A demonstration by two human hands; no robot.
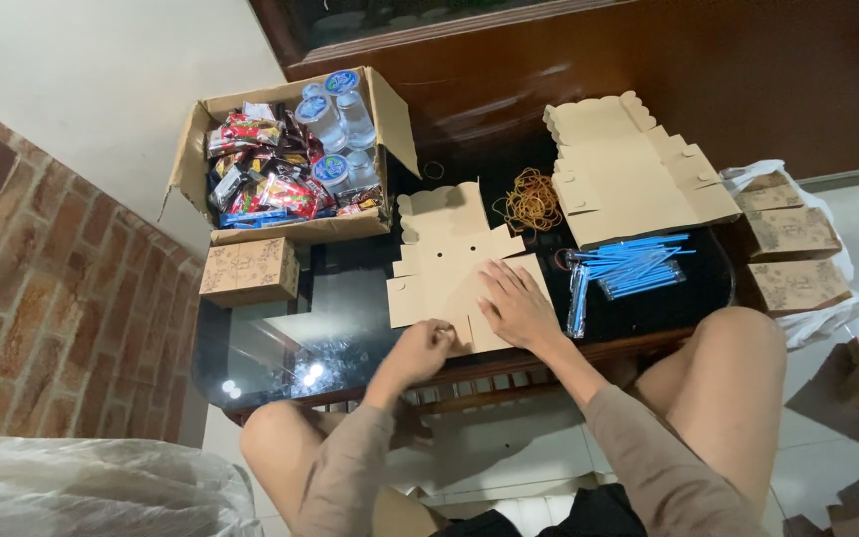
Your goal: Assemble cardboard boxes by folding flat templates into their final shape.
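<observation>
A flat, die-cut brown cardboard box blank lies on the dark glass table in front of me. My left hand pinches the blank's near edge, folding a flap upward. My right hand presses flat on the blank's right side, fingers spread.
An open carton of snack packets and water bottles stands at the back left, with a folded brown box in front of it. Rubber bands, a stack of flat blanks and blue straws lie right. A plastic bag of folded boxes sits at far right.
</observation>
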